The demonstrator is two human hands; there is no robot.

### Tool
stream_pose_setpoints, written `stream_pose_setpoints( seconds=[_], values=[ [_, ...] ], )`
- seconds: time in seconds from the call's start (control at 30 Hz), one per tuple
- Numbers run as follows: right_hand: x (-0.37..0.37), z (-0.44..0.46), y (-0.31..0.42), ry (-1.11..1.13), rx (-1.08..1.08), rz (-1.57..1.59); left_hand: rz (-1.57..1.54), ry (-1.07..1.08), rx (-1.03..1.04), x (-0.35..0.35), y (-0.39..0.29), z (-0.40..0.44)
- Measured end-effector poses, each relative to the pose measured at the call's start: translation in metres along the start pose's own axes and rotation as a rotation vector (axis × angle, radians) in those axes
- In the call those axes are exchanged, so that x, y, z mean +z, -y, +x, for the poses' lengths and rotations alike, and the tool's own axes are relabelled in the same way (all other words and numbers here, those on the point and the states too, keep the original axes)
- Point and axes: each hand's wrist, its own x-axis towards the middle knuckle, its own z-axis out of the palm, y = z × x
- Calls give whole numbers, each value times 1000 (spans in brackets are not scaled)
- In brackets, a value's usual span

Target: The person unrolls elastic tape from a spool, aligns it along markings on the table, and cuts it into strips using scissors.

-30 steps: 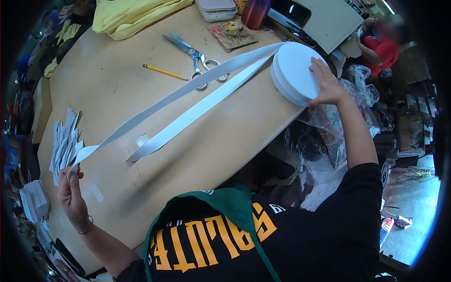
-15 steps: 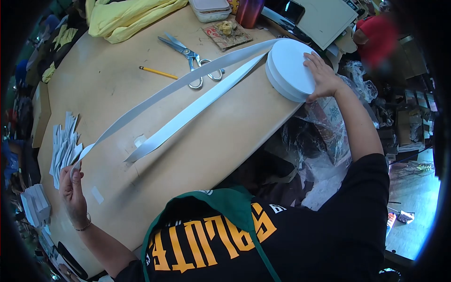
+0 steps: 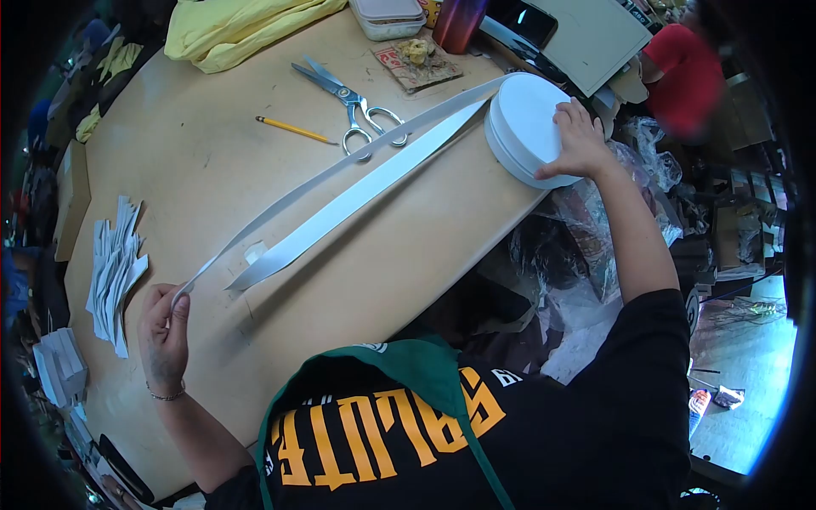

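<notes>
A pile of thin white strips (image 3: pixel 116 272) lies at the left of the frame, on the big tan table (image 3: pixel 195 144); just to its right, at the lower left, is the left hand (image 3: pixel 166 340), nearly closed, with its thumb and fingers pinching the end of a white tape (image 3: pixel 365 190); a chain bracelet (image 3: pixel 166 393) is on that wrist; a bunched yellow cloth (image 3: pixel 246 34) lies at the upper left.

The tape runs up through the middle in two long stretches; one goes from the left hand to the roll, and the other lies below it, with its tip near the left hand; a yellow pencil (image 3: pixel 295 130) and open scissors (image 3: pixel 347 95) lie above, and the top stretch passes over the scissor handles.

The white roll (image 3: pixel 523 115) sits at the upper right, by the table's edge; the right hand (image 3: pixel 582 144) is spread wide on its right side, fingers and thumb touching it; I cannot tell how hard it presses; farther right are crumpled clear plastic (image 3: pixel 650 157) and a person in red (image 3: pixel 680 72).
</notes>
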Motion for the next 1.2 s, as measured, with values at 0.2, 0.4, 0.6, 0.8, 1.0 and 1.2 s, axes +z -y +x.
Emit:
stream_pose_setpoints(
  seconds=[0.2, 0.4, 0.6, 0.8, 1.0, 1.2],
  values=[
    [19, 9, -15, -93, -88, -3, -107, -59, 23, 49, 25, -15],
    [29, 16, -23, -124, 39, 6, -213, -83, -49, 82, 45, -14],
    [38, 18, -28, -178, 18, 2, -232, -82, -32, 69, 51, 0],
    [24, 6, -11, -150, 83, 58, -218, -20, -71, 51, 47, 10],
    [37, 11, -19, -177, 78, 89, -201, 27, -7, 67, 59, 9],
    [50, 18, -31, -218, 41, 117, -28, 190, 37, 61, 64, 21]
  ],
)
